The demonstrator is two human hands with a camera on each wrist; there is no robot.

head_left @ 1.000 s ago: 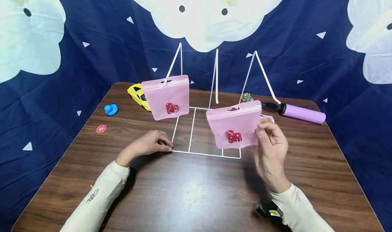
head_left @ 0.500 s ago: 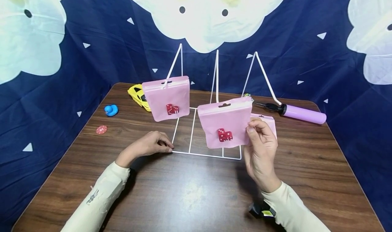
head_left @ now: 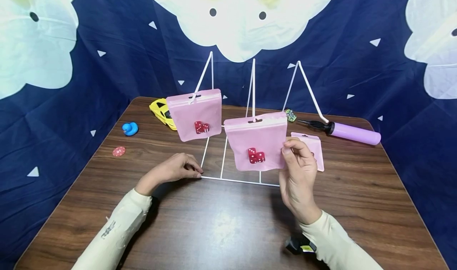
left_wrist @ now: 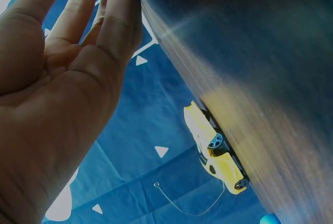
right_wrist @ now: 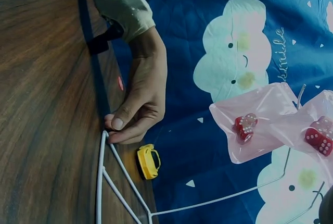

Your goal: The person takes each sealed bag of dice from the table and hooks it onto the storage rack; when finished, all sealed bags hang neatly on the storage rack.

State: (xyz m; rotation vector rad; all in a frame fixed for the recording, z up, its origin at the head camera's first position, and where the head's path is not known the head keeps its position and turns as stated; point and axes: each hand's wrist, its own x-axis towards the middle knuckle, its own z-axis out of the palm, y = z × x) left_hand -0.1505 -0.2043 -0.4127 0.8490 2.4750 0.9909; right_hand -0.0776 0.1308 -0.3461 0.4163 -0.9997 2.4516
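Note:
My left hand (head_left: 176, 169) pinches the front left corner of a white wire display rack (head_left: 240, 180) on the table; the right wrist view shows thumb and fingertips at that corner. My right hand (head_left: 300, 175) grips the right edge of a pink zip pouch (head_left: 237, 137) with red dice (head_left: 256, 156) showing in it. The pouch's hang slot lines up with the tip of the rack's middle arm (head_left: 254, 89); whether the tip is through it, I cannot tell. Another pink pouch (head_left: 182, 121) with red dice hangs on the left arm (head_left: 202, 76). The right arm (head_left: 310, 87) bears nothing.
A third pink pouch (head_left: 315, 147) lies on the table, partly behind my right hand. Around the rack lie a yellow toy car (head_left: 162, 112), a blue duck (head_left: 130, 129), a red chip (head_left: 119, 151), a purple pump (head_left: 353, 133) and a small green patterned object (head_left: 290, 115).
My right hand has carried its pouch leftward to the middle arm's tip, uncovering more of the pouch on the table. My left hand has stayed at the rack's corner.

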